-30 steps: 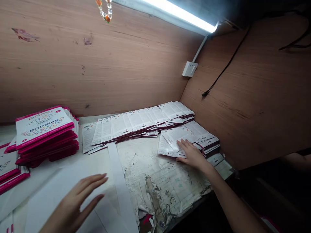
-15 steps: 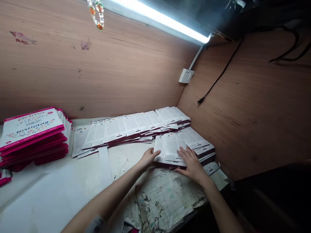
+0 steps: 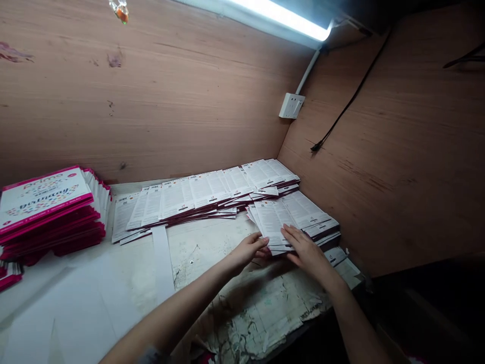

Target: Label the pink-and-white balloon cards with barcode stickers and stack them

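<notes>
A small stack of printed white cards (image 3: 271, 222) with dark pink edges lies at the right of the worktable. My left hand (image 3: 250, 250) grips its near left corner, thumb on top and fingers partly hidden below. Flat on the right side of the same stack rests my right hand (image 3: 307, 251), its fingers stretched out and its thumb near the front edge. Behind it, a long overlapping row of similar cards (image 3: 178, 199) runs along the back wall. More cards (image 3: 308, 215) lie in a pile just right of the stack.
A tall pile of pink-and-white birthday-printed packs (image 3: 45, 199) stands at the left. White paper sheets (image 3: 76, 303) cover the front left of the table. Torn, worn covering (image 3: 273, 308) lines the near edge. A black cable (image 3: 352, 96) hangs on the right wall beside a white socket (image 3: 291, 105).
The left end of the small stack has shifted right and its cards have fanned out a little. My left hand has moved right with it, closer to my right hand. The view has shifted slightly.
</notes>
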The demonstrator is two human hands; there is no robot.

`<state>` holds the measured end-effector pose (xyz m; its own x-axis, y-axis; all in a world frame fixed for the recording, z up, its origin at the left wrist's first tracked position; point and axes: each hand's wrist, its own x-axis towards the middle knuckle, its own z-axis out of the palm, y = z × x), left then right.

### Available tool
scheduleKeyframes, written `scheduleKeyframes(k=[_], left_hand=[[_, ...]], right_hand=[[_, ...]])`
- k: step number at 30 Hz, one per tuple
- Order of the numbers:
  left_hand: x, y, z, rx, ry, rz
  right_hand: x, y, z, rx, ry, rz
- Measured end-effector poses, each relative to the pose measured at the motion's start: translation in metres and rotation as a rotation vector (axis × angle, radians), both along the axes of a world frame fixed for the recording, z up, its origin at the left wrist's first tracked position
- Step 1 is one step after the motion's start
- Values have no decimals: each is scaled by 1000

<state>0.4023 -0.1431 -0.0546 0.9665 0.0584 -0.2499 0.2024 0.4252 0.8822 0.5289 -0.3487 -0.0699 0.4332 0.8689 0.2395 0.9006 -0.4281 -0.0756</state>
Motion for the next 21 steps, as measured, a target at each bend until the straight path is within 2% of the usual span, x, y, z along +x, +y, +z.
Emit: scheduleKeyframes(k=[7, 12, 14, 17, 19, 21], left_hand=[[19, -22, 6, -134, -70, 167], [7, -20, 6, -181, -119, 199], [-1, -10, 6, -64, -165, 235], [-22, 12, 8, 253, -243, 371], [-41, 28, 10, 407, -320, 376], [-64, 43, 10, 539, -369, 298]], right_hand=[[4, -1, 4, 70, -168, 60], [-18, -11, 27, 333, -254, 137], [-34, -25, 39, 443, -266, 104], [-60, -48, 46, 643, -244, -24], [-76, -56, 38, 745, -90, -41], [-91, -53, 23, 783, 166, -29]])
